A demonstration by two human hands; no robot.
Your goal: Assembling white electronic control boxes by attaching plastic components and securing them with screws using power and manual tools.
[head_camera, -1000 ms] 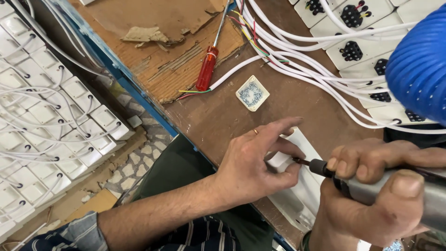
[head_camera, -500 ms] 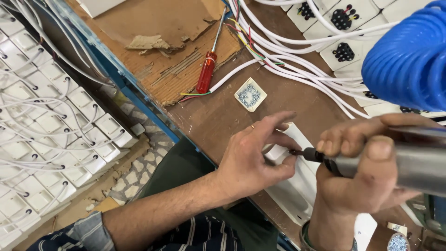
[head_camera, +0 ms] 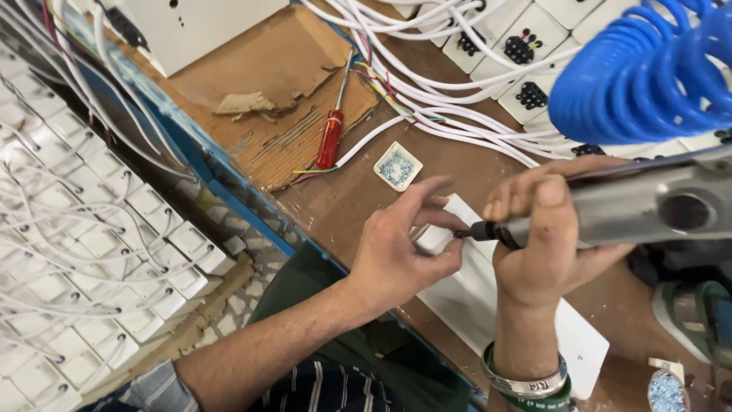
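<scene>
The person's left hand (head_camera: pixel 400 255) presses down on one end of a long white plastic strip (head_camera: pixel 488 305) that lies flat on the brown wooden surface (head_camera: pixel 343 202). Its thumb and forefinger pinch the strip's end, the other fingers spread above it, so this grip is closed on the strip. The right hand (head_camera: pixel 545 244) is wrapped tight around the grey barrel of a pneumatic screwdriver (head_camera: pixel 633 206), its grip full on the tool. The tool's dark bit points left and meets the strip's end just beside the left thumb. A blue coiled air hose (head_camera: pixel 640 69) hangs above the tool at the upper right. Bangles (head_camera: pixel 526 381) ring the right wrist, one silver and one green.

Farther up the surface, a small square tile with a blue pattern (head_camera: pixel 397 165) lies near the left fingers but apart from them. A red-handled screwdriver (head_camera: pixel 331 137) rests on a torn piece of cardboard (head_camera: pixel 282 99), its shaft pointing away. White cables (head_camera: pixel 457 114) run in a bundle across the surface to white socket boxes (head_camera: pixel 526 46) at the top. Below the blue edge of the surface, on the left, many more white boxes with cables (head_camera: pixel 91 252) lie stacked on the floor.
</scene>
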